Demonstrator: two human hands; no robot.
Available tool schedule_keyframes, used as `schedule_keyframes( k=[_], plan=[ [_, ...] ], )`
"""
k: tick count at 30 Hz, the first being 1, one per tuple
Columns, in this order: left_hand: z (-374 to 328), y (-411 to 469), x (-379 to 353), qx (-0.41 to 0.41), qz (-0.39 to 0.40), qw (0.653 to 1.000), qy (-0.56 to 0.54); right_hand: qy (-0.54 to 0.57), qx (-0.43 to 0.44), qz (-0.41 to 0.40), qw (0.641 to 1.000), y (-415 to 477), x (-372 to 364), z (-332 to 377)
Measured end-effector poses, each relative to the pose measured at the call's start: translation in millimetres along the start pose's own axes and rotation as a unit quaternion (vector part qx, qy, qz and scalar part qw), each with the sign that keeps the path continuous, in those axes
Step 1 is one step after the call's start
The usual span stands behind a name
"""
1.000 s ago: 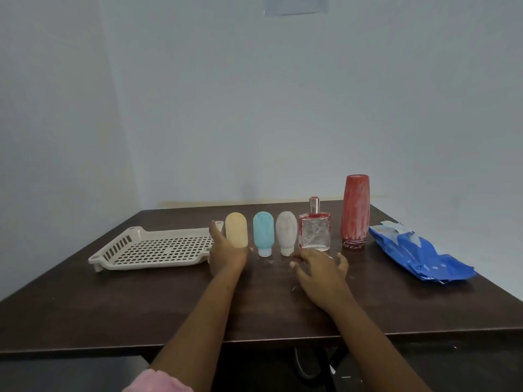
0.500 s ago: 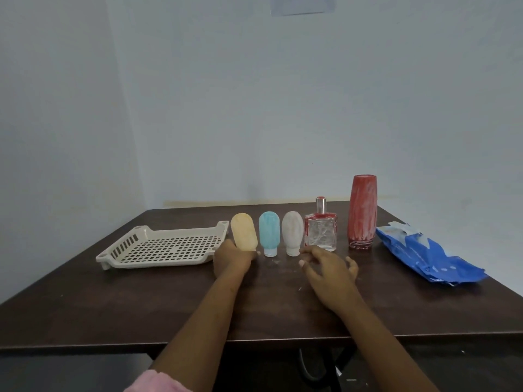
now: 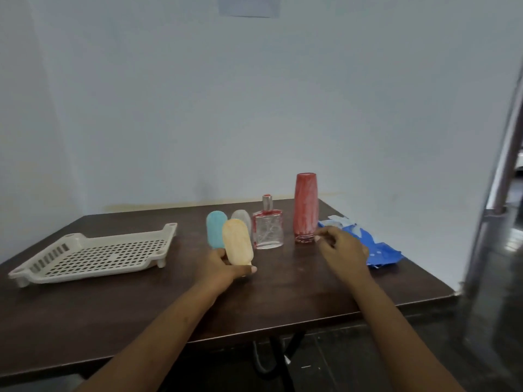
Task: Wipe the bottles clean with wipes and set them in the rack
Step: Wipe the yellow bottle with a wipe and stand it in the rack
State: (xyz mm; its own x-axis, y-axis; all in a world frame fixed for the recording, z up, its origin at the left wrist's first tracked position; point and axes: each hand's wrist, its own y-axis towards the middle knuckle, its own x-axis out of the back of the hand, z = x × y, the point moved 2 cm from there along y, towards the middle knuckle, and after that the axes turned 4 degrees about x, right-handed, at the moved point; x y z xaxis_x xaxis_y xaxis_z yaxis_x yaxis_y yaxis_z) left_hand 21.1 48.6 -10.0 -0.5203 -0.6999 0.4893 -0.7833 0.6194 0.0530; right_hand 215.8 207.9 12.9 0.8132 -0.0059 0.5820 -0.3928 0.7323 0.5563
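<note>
Bottles are seen in the head view, set in a row toward the far edge of a dark brown table (image 3: 283, 292). A yellow bottle (image 3: 237, 246) is held at its lower end by the left hand (image 3: 223, 268), whose fingers and thumb are wrapped round it. It is leaned slightly to the left and stands in front of the row, so that a blue bottle (image 3: 215, 229) and a white bottle (image 3: 242, 219) are partly covered by it. Whether its base touches the table cannot be told. To the right of these, a clear glass bottle (image 3: 268, 232) with a silver neck is stood upright, and beside it a taller red bottle (image 3: 305, 206), streaked with white. The right hand (image 3: 343, 251) is held just right of the red bottle's base, in front of a blue pack of wipes (image 3: 382, 250). Its fingers are loosely curled, and nothing is seen gripped between them. A white sheet is seen at the pack's far end. A cream perforated rack (image 3: 93, 254) is placed at the left of the table, well apart from the bottles, with no bottle in it.
</note>
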Motion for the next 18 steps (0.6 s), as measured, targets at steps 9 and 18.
schedule_keyframes(
  k=[9,18],
  plan=[
    [-19,19,-48,-0.065,0.038,0.993,0.087,-0.051,-0.116,-0.026,0.992,57,42,-98],
    [-20,41,-54,-0.108,0.071,0.986,0.109,-0.195,-0.116,0.09,0.97,95,19,-109]
  ],
)
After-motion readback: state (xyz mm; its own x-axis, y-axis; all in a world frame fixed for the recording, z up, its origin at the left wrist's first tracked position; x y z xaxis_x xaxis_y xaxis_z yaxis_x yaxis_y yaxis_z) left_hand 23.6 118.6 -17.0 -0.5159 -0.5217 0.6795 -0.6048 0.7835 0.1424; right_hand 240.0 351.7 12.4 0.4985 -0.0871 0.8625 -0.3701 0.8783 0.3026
